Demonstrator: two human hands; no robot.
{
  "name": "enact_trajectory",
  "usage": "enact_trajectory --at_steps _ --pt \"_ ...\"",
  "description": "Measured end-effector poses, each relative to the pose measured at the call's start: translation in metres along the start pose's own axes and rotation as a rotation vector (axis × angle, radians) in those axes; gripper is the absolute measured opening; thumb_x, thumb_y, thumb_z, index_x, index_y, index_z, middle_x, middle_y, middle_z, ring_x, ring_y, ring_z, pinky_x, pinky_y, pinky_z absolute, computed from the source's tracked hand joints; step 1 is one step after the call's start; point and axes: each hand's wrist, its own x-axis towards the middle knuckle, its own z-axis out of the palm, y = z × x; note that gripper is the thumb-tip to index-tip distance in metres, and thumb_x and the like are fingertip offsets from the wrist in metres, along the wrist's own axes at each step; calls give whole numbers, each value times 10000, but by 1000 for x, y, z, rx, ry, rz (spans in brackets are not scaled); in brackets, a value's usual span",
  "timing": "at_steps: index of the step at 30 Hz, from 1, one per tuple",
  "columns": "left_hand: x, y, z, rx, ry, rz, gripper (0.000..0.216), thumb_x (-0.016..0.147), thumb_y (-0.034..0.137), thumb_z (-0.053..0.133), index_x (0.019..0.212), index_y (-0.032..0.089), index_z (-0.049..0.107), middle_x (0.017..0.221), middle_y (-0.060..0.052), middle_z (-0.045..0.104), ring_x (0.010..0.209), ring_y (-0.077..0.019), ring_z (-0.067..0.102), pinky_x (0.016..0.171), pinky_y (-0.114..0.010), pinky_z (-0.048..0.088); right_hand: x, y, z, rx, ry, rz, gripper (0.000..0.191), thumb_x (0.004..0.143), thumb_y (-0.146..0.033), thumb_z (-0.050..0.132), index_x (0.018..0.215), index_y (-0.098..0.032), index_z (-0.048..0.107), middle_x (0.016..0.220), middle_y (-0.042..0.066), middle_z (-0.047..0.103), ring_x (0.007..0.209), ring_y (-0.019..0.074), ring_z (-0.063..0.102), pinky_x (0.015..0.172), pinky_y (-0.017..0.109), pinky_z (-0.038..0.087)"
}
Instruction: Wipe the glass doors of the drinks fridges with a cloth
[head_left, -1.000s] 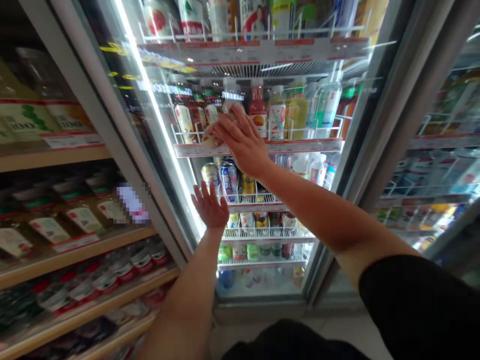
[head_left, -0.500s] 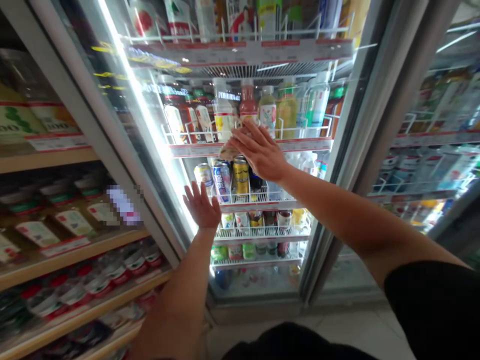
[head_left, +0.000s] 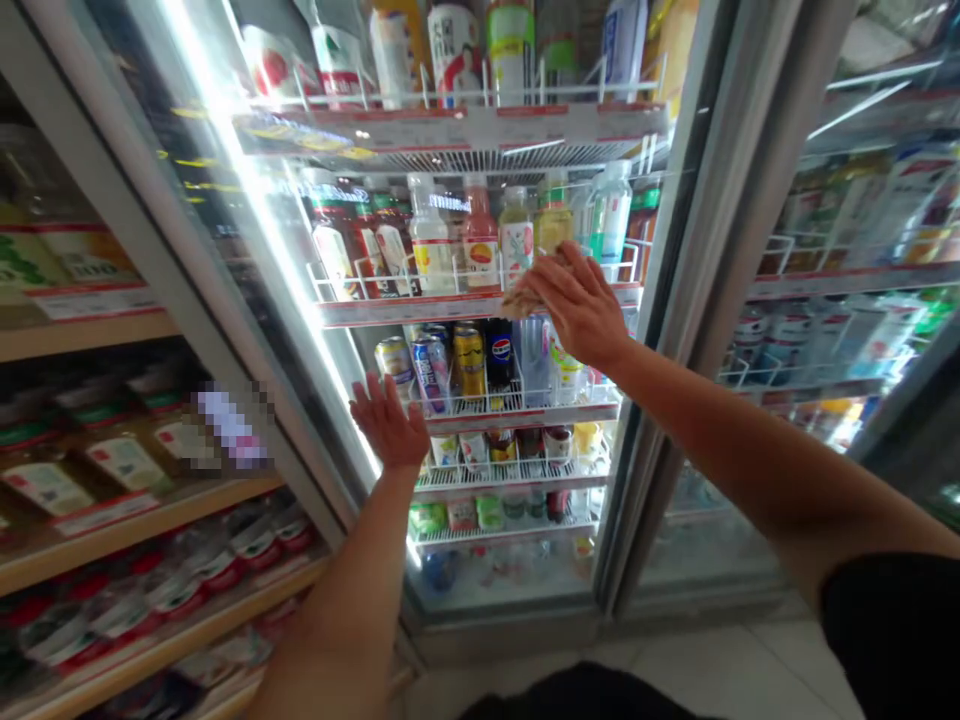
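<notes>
Glass door [head_left: 251, 235] of the drinks fridge stands shut in front of the person, filling the middle of the view. The right hand [head_left: 581, 305] lies on it at the height of the second shelf, towards the door's right edge. That hand is spread flat, fingers long and slightly apart, and presses a small crumpled brownish cloth [head_left: 523, 299] against the pane rather than gripping it. The left hand [head_left: 386, 425] is lower and to the left, palm flat on the glass, fingers wide, holding nothing.

Judging from this, the wiping is under way but not finished. The cloth sits at mid-height, and the tall stretches of glass above and below it show no sign either way of having been wiped. I cannot make out streaks or wet marks.

The pane is clear with a strong white glare down its left side and faint yellow lettering near the top left. Behind it, bottles [head_left: 480, 235] stand on the upper wire shelf and cans [head_left: 469, 360] on the one below. Wooden shelves [head_left: 150, 505] of bottled goods are at the left, and a neighbouring fridge door [head_left: 825, 300] at the right.
</notes>
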Motion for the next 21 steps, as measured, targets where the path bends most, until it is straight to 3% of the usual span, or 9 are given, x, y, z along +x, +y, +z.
enact_trajectory --at_steps 4,8,13,18,21 --pt "-1 -1 0 -25 -18 -35 650 1053 483 303 1576 99 352 1639 -213 299 1582 -293 58 1280 -578 46 -19 8 2 -31 144 67 470 1052 -280 370 1503 -297 503 1561 12 492 1568 293 200 1283 585 252" --pt "-1 0 1 -56 -37 -81 656 1040 503 308 1579 133 359 1632 -205 320 1584 -273 41 1279 -588 40 -25 6 6 -10 90 -5 448 1041 -284 407 1465 -329 545 1507 2 555 1544 289 282 1270 580 302" --pt "-1 5 -5 -20 -36 -81 624 1042 479 313 1550 129 406 1611 -202 364 1583 -281 85 1278 -566 78 5 -3 5 -12 217 93 465 1047 -306 363 1480 -270 530 1587 31 454 1575 307 164 1267 619 264" --pt "13 -11 -21 18 -15 18 560 1024 511 375 1435 185 568 1513 -170 505 1516 -296 308 1241 -516 212 29 -25 22 72 94 -38 477 1029 -265 359 1475 -292 527 1571 4 478 1571 279 197 1286 585 243" --pt "38 -32 -31 35 -21 80 546 1017 523 388 1379 193 630 1494 -169 527 1478 -303 371 1235 -507 219 50 -38 33 112 124 -60 479 1025 -258 348 1461 -284 546 1601 2 438 1574 271 187 1303 530 206"
